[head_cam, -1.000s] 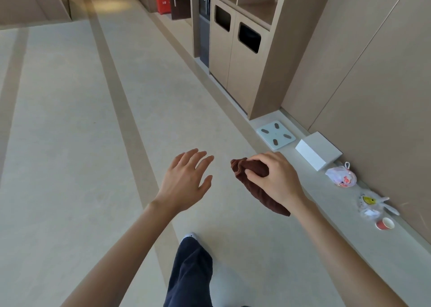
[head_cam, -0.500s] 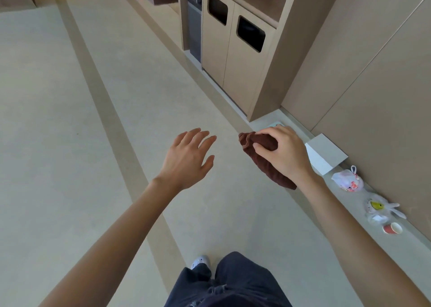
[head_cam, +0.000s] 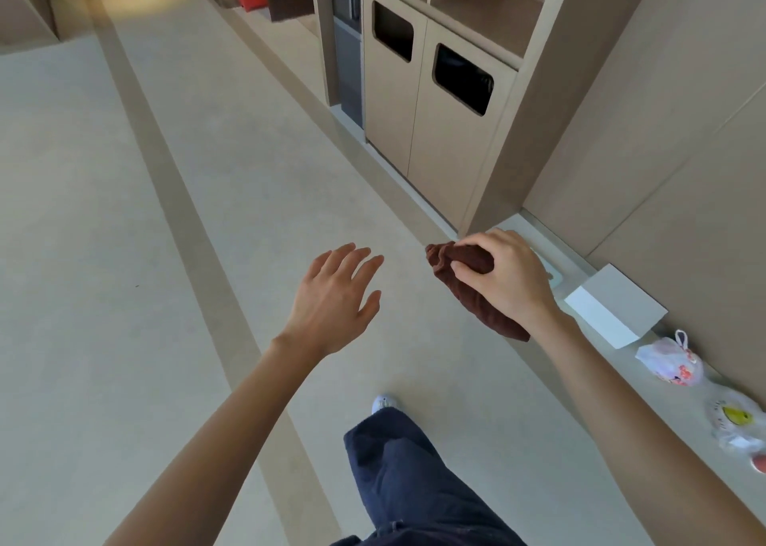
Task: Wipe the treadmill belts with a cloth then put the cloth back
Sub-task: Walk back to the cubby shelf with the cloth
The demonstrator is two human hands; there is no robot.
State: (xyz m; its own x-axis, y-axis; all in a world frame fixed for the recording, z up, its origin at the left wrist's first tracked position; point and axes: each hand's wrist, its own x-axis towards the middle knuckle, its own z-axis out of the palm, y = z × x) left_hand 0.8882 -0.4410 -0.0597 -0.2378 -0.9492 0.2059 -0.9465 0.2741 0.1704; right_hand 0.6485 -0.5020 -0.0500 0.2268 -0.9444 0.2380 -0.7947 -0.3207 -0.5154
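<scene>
No legible text or labels

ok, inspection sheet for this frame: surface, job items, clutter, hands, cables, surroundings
Surface: beige floor with darker stripes; low ledge along the right wall.
Job's things: brown cloth bunched in the right hand; treadmill not in view.
Clutter: on the ledge, a white box, two plastic bags, and a flat scale partly hidden behind the right hand.
Hands: left hand open, empty; right hand grips the cloth.
Cables: nothing seen.
Surroundings: bin cabinet with two openings, tan wall panels.
</scene>
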